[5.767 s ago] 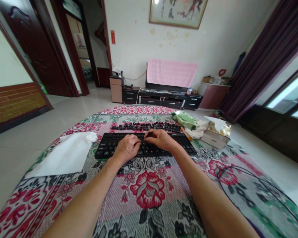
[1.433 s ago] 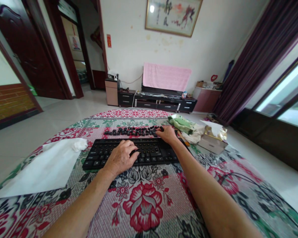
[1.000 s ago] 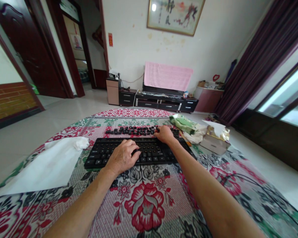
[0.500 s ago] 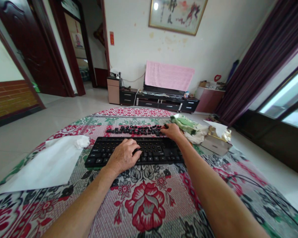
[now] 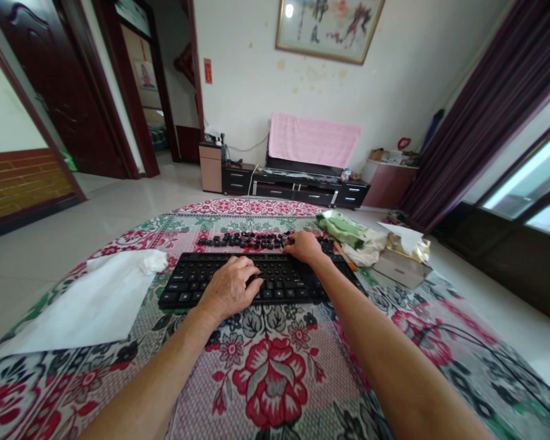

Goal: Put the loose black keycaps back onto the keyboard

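A black keyboard (image 5: 187, 286) lies across the table, and much of its key field shows bare sockets where keycaps are off. My left hand (image 5: 231, 286) rests on its middle with curled fingers. A dark patch shows between thumb and forefinger; whether it is a held piece or the keyboard behind, I cannot tell. Just behind the keyboard, loose black keycaps (image 5: 242, 240) lie in a long row. My right hand (image 5: 304, 246) is at the right part of this row, thumb and fingertips brought together among the keycaps. What sits between those fingertips is too small to make out.
White paper or cloth (image 5: 87, 299) lies at the left with a crumpled wad on it. To the right are a green package (image 5: 343, 229), crumpled tissue and a tissue box (image 5: 401, 269). A black cable (image 5: 476, 345) crosses the flowered tablecloth (image 5: 275, 379) at the right.
My right hand has moved left along the row of keycaps, uncovering several at its right end. My left hand stays on the keyboard.
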Available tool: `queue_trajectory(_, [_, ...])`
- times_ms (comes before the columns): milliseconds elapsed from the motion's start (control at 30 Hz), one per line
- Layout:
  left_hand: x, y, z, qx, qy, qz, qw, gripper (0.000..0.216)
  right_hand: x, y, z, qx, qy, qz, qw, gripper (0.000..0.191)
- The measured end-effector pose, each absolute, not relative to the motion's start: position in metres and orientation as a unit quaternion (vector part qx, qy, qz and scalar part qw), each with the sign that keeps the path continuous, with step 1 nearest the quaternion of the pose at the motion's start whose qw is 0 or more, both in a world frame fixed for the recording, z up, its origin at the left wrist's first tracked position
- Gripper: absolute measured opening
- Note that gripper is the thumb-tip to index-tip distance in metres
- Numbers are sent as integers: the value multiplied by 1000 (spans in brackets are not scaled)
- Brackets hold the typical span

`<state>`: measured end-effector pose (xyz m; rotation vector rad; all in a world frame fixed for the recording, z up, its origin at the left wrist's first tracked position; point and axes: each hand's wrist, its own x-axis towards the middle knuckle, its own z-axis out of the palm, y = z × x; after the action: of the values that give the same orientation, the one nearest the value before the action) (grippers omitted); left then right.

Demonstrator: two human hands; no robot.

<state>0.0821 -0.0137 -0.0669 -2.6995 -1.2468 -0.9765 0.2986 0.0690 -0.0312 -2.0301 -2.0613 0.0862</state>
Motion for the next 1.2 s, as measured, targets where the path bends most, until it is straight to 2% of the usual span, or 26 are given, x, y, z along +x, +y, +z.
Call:
queue_trajectory(433, [82,-15,-65,-862,-402,-309,7,19,299,76,-34,-695,-712,29,98,23])
queue_trajectory(700, [82,-15,-65,-862,-407,-302,-3,21,314,61,-35,-715,-668,-35,203,34])
queue_trajectory(800, [81,-15,-62,-866,-411,-283,-11,29,316,41,-36,-719,-658,-42,218,34])
queue_trajectory(967, [78,-20,-53,-893,-398,-210,-8,59,312,17,-40,-711,-670,-1,212,33])
queue_trajectory(1200, [79,-26,-45,-895,-408,-179,-29,58,312,15,-32,-723,-669,9,171,36])
